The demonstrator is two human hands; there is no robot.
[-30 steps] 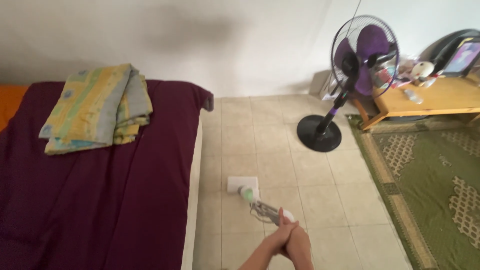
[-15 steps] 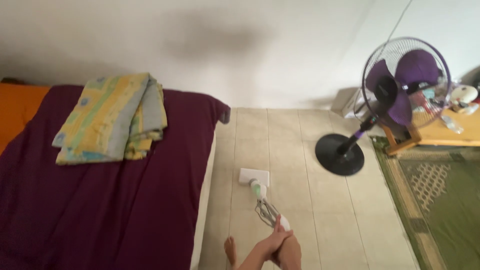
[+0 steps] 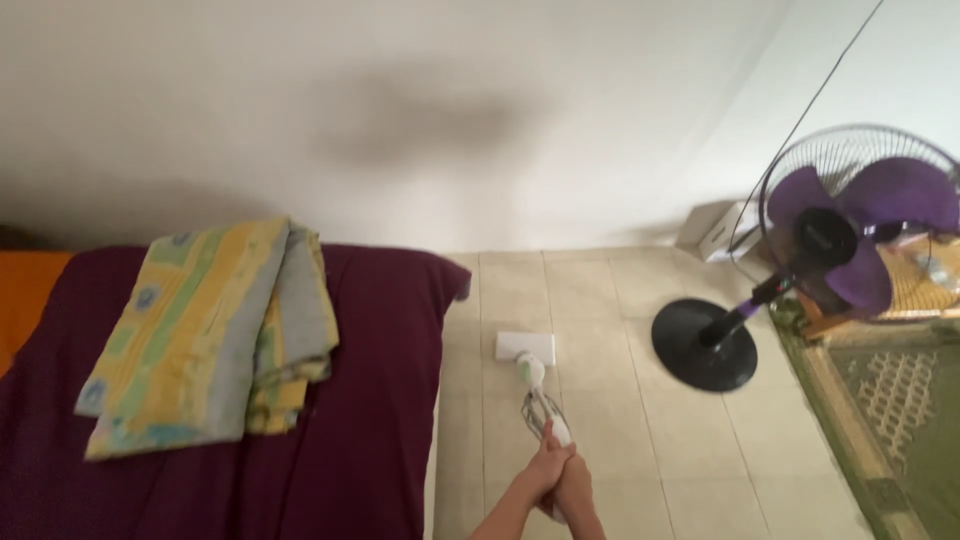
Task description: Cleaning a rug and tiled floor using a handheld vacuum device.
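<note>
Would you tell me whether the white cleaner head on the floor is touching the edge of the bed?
Apart. The head view shows a strip of bare tile between the white cleaner head and the bed, whose purple cover ends well left of it.

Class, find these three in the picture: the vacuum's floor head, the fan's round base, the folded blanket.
vacuum floor head [image 3: 525, 346], head view, top of the white head
fan base [image 3: 703, 343], head view, black disc
folded blanket [image 3: 210, 335], head view, middle of the top fold
</note>
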